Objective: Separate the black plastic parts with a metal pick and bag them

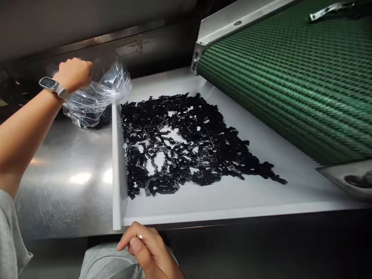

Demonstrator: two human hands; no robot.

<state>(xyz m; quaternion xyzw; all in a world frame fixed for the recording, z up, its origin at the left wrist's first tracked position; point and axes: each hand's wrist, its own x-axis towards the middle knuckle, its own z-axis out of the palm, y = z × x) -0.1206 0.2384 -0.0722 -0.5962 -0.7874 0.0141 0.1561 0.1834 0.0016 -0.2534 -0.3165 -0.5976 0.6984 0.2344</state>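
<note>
You are holding your left hand [74, 75] up at the far left of the work area, with a smartwatch [52, 86] sitting on your wrist. Its grip is closed and clamped on the gathered top of a clear plastic bag [100, 97], and the fingers are mostly hidden behind the back of the hand. The bag is resting on the stainless steel counter [64, 186], bulging with a dark mass of small black parts inside.

Your right hand [147, 246] is hovering at the bottom of the view, just in front of the near edge of a white board [232, 193]. Its thumb and forefinger are curving close together around a tiny bright speck, but you cannot tell from this view whether that grip is clamped on anything.

The loose black plastic parts [180, 143] are lying in a dense, irregular spread across the white board, with patches of white showing through them. They are tangled and overlapping, and their left side is running along a raised white strip [116, 166] that separates the board from the counter.

A green textured conveyor belt [290, 89] is sloping along the board's far right side, inside a pale metal frame [232, 25]. A metal bracket [329, 11] is lying on the belt near the top corner. Grey sleeves [10, 232] are showing at the lower left.
</note>
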